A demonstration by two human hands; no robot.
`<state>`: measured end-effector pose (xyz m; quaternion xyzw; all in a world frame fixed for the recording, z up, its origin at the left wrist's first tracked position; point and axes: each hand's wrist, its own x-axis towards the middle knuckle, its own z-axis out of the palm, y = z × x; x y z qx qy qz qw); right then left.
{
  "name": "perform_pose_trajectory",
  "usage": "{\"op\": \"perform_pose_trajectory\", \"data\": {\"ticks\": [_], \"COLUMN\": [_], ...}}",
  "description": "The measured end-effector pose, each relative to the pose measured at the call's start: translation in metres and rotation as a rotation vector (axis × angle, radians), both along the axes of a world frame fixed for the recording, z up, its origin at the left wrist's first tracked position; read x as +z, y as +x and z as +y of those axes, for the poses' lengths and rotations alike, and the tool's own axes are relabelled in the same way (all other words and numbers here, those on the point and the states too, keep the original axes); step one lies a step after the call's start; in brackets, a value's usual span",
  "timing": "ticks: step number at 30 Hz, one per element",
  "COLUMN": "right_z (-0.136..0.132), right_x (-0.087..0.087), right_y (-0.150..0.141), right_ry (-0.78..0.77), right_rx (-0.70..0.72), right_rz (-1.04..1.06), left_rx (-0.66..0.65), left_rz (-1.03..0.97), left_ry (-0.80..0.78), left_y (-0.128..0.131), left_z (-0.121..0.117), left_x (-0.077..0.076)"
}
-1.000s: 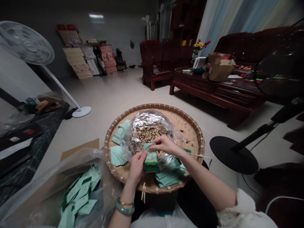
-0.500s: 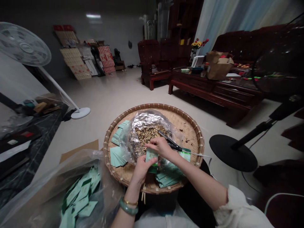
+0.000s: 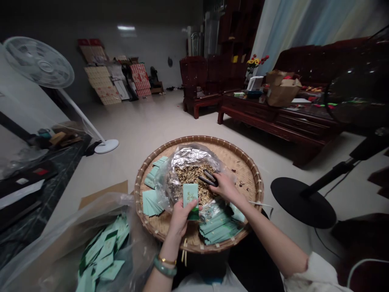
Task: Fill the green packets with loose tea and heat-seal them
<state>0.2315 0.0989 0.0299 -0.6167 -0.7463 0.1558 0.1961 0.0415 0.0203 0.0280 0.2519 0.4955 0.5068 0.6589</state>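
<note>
Leftmost, outside the woven tray (image 3: pixel 241 162), a plastic bag (image 3: pixel 59 243) contains a heap of green packets (image 3: pixel 105 255); these are judged to be the finished portion. Fanned packets (image 3: pixel 151 202) line the tray's left inner edge; whether they are filled cannot be told. Toward the tray's middle, a clear bag (image 3: pixel 191 153) holds ample loose dry mix (image 3: pixel 190 174), so the work appears partway, with a quantity left. At the tray's near middle, the left hand (image 3: pixel 180 217) grips the held packet (image 3: pixel 190 192) upright, thumb across its front, fingers behind; closure of its top edge is not discernible. On the tray's near-right part lie stacked packets (image 3: pixel 219 230), their contents likewise uncertain. Beyond that stack, the right hand (image 3: pixel 226 186) is wrapped around a black two-armed tool (image 3: pixel 208 182), its arms slightly apart above the mix; the forearm slants in over the tray's near-right rim. A white cord (image 3: pixel 259 203) crosses the tray's right rim.
</note>
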Motion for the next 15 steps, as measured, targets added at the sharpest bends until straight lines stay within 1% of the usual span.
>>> {"op": "perform_pose_trajectory", "data": {"ticks": [1,3,5,7,10,12,15], "right_z": [0.001,-0.001,-0.005,-0.010,-0.015,-0.016,-0.016], "right_x": [0.005,0.016,0.029,0.040,0.049,0.050,0.048], "right_y": [0.004,0.010,0.013,0.011,0.002,-0.003,-0.007], "right_ry": [-0.008,-0.090,-0.267,-0.386,-0.420,-0.453,-0.505], "right_rx": [0.021,0.086,0.187,0.288,0.388,0.420,0.425], "right_rz": [0.121,0.358,0.509,0.545,0.519,0.527,0.565], "left_rx": [-0.002,-0.013,-0.025,-0.046,-0.093,-0.124,-0.156], "left_rz": [0.005,0.018,0.041,0.068,0.100,0.120,0.140], "left_ry": [0.002,0.013,0.024,0.032,0.043,0.051,0.056], "left_y": [-0.001,-0.002,-0.001,0.002,0.007,0.008,0.006], "left_z": [0.000,0.000,0.001,0.002,0.002,0.001,-0.001], "left_x": [0.000,-0.001,-0.003,-0.004,-0.005,-0.005,-0.003]}}
